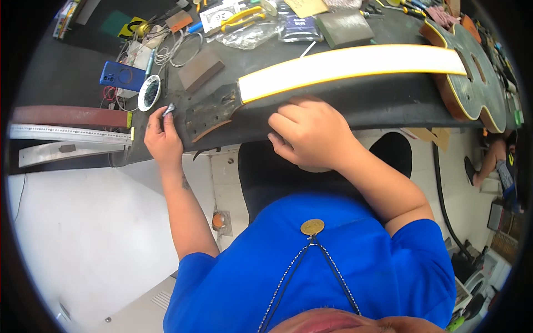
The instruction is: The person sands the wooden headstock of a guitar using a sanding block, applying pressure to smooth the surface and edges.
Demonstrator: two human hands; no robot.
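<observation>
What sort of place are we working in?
Probably a guitar workshop: a guitar body with its neck lies on a dark bench, alongside a yellow-handled tool and a marked ruler.

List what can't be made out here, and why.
All in the head view:
Small silvery thing in the left hand: too small to identify, partly covered by the grip.
Right hand: blurred; its curled shape hides whether it holds anything.
Guitar neck: its top is bright white; glare or covering, can't tell.
Bowl: its dark contents are too small to identify.
Other person: cut off by the dark right edge.
</observation>
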